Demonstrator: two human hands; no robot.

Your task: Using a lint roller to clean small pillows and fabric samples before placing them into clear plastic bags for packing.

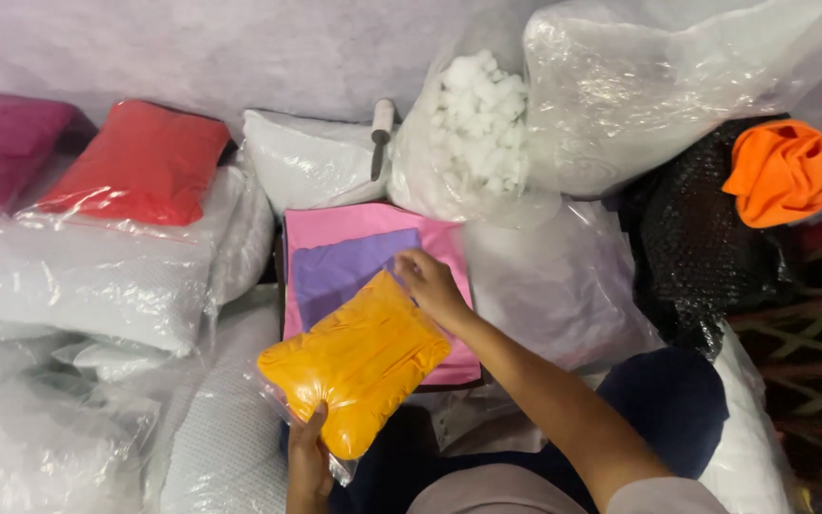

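Note:
A yellow-orange cushion in a clear plastic bag (359,360) is held between both hands above my lap. My left hand (308,466) grips its near bottom corner and the loose plastic there. My right hand (430,284) pinches its far top corner. Under the cushion lies a stack of folded cloth, pink (354,228) with a purple piece (340,271) on top.
A red bagged cushion (140,164) and a magenta one (2,152) rest on white bagged pillows (78,276) at left. Behind stand a bag of white stuffing (473,133), a large clear bag (658,86), a knife (381,133), and an orange cloth (780,171) on black wrap.

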